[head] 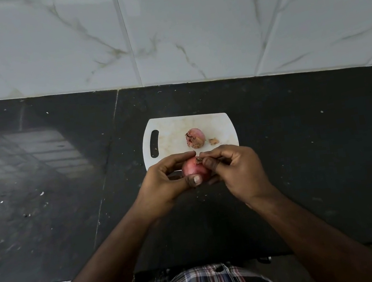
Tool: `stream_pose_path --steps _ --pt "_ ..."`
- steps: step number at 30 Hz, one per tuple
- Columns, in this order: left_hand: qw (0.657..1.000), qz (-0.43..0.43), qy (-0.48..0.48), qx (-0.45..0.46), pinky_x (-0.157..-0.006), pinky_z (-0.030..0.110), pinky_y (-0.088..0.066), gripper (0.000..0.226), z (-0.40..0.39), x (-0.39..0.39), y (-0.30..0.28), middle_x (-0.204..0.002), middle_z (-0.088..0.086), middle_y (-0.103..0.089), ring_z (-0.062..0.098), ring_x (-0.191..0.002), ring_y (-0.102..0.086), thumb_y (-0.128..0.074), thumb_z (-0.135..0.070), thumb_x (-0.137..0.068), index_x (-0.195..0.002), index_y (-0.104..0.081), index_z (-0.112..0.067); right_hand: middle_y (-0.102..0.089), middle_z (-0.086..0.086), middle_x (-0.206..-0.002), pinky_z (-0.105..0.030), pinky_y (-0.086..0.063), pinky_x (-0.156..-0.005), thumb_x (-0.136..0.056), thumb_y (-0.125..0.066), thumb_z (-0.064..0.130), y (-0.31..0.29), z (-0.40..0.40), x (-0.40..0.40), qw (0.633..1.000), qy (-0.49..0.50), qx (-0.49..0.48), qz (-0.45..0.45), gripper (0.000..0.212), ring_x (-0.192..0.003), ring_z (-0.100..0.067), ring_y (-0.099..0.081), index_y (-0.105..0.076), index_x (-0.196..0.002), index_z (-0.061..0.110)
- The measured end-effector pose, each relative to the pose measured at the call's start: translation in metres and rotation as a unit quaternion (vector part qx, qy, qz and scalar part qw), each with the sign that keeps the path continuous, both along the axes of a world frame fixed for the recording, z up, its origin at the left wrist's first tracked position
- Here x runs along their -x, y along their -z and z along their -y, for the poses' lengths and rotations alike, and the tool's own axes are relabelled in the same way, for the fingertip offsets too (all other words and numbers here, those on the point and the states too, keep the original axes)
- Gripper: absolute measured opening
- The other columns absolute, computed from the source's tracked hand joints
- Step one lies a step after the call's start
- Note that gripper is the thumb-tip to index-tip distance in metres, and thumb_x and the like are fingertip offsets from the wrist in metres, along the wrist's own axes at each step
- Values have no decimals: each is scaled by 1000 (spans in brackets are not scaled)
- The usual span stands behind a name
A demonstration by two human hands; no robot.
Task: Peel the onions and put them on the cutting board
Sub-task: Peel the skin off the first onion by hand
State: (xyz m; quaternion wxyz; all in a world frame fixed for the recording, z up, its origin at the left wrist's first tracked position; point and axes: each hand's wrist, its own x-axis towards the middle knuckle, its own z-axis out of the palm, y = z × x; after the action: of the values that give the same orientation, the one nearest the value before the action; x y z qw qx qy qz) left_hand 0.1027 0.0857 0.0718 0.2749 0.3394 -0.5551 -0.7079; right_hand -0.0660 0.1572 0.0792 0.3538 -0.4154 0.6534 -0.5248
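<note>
Head view: the left hand (162, 183) curls around a red onion (194, 170), thumb pressed on its near side and fingers wrapped over the far side. Right hand (233, 170) pinches the dry tip at the onion's top between thumb and forefinger. Both hover just above the near edge of a white cutting board (169, 131). On the board lies a second onion (195, 137) with a small scrap of skin (213, 140) just beside it. The board rests on a black countertop (303, 146) below a tiled wall (187, 31).
</note>
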Motion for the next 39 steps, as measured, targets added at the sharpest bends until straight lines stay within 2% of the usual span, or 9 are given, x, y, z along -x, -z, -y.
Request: stream_pose_path --steps 7,12,19,21,23,26,28,32,39 --pt "992 -67 21 -106 -80 35 -62 50 -8 2 6 -121 14 -71 34 -105 -71 -76 -13 -78 -126 -65 -16 -76 5 -90 -17 -54 -66 -89 -73 7 -7 -3 14 999 -27 -11 -26 15 -79 -2 -69 -79 -94 20" --pt "977 -107 16 -181 -69 28 -59 44 -9 -2 9 -114 20 -70 32 -85 -73 -67 -10 -82 -125 -61 -10 -76 3 -81 -16 -52 -64 -91 -69 2 -2 -5 18 998 -8 -31 -63 12 -77 -4 -72 -75 -96 12" --pt "969 -112 0 -221 -60 26 -53 51 -9 -5 19 -111 20 -68 29 -81 -65 -57 -14 -78 -128 -57 -7 -74 11 -84 -13 -52 -63 -90 -73 7 26 -16 27 984 -10 -125 -128 15 -66 2 -67 -76 -102 15" --pt "967 -110 -3 -229 -59 26 -53 54 -9 -8 22 -114 20 -67 29 -85 -65 -54 -16 -78 -131 -57 -7 -74 12 -90 -13 -53 -71 -91 -71 8 33 -21 30 972 -33 -168 -160 19 -75 1 -68 -75 -108 16" --pt "966 -109 -5 -233 -60 26 -52 54 -8 -10 25 -116 19 -67 28 -86 -66 -54 -16 -79 -133 -57 -8 -74 13 -111 -18 -52 -92 -92 -70 9 35 -23 32 957 -85 -210 -181 26 -101 -1 -67 -74 -116 18" --pt "970 -105 3 -221 -62 25 -52 56 -9 -11 26 -116 16 -67 26 -87 -66 -65 -16 -79 -135 -57 -11 -61 15 -135 -18 -50 -97 -92 -71 12 19 -22 27 974 -97 -184 -87 33 -116 -2 -59 -71 -124 18" --pt "976 -91 10 -200 -63 24 -54 56 -10 -10 26 -116 14 -68 24 -88 -66 -72 -9 -79 -134 -60 -13 -71 13 -121 -28 -56 -96 -90 -74 25 4 -17 20 989 -68 -115 -63 30 -106 0 -66 -73 -120 23" --pt "981 -102 42 -162 -84 36 -59 61 -10 -8 22 -123 21 -66 29 -101 -68 -73 2 -80 -137 -56 -7 -70 21 -94 -35 -62 -70 -88 -76 36 -17 -6 0 990 -109 -86 -35 25 -88 -8 -70 -75 -112 32" --pt "979 -126 51 -152 -97 47 -54 73 -8 -8 17 -125 26 -65 37 -112 -65 -91 -17 -70 -133 -58 -1 -69 14 -90 -15 -52 -80 -87 -77 13 -10 3 -1 992 -91 -17 -82 14 -89 -1 -64 -80 -100 16"
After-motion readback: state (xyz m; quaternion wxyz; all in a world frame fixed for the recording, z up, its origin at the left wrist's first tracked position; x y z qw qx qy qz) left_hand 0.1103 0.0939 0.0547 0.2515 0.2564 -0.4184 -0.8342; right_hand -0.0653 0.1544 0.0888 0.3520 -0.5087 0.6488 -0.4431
